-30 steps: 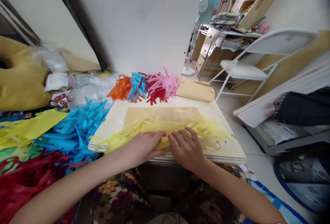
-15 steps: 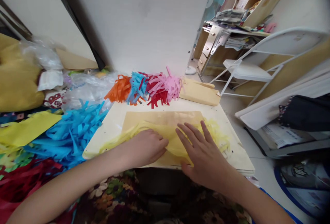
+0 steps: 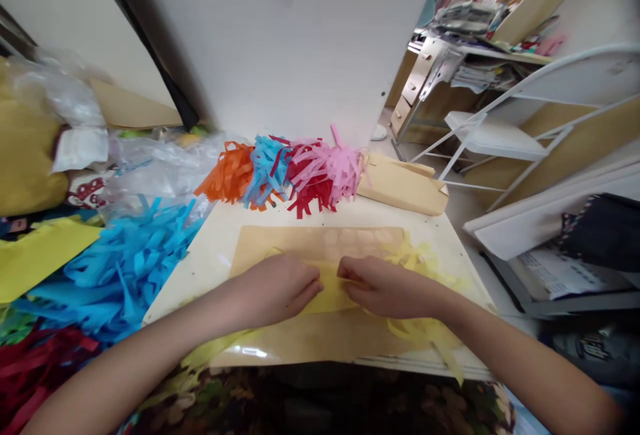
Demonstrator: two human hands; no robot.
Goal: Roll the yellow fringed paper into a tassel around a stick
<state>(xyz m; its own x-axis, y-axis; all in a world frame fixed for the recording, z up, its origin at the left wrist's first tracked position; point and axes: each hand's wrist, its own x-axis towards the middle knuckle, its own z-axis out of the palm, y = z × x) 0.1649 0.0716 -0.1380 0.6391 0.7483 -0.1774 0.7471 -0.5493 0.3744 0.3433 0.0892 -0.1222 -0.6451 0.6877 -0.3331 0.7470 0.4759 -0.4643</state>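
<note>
Yellow fringed tissue paper (image 3: 330, 293) lies across a tan sheet (image 3: 280, 341) on the white board. Its uncut middle is between my hands, and cut strips spread out at both ends. My left hand (image 3: 280, 288) is closed, its thumb and fingers pinching the yellow paper from the left. Facing it, my right hand (image 3: 377, 285) also pinches the paper, fingers curled and thumb below. A narrow gap separates the two hands. Part of the left-hand fringe is hidden under my left forearm.
Orange (image 3: 230, 171), blue, red and pink paper tassels line the board's (image 3: 195, 265) far edge, beside a folded tan paper packet (image 3: 400, 188). Blue paper strips (image 3: 120, 265) and a yellow sheet (image 3: 45, 255) are heaped at left. A white folding chair (image 3: 500, 138) stands at right.
My right hand has gone from spread flat over the yellow paper to a closed pinch on it. The paper's middle now looks narrower, and more of the tan sheet shows in front.
</note>
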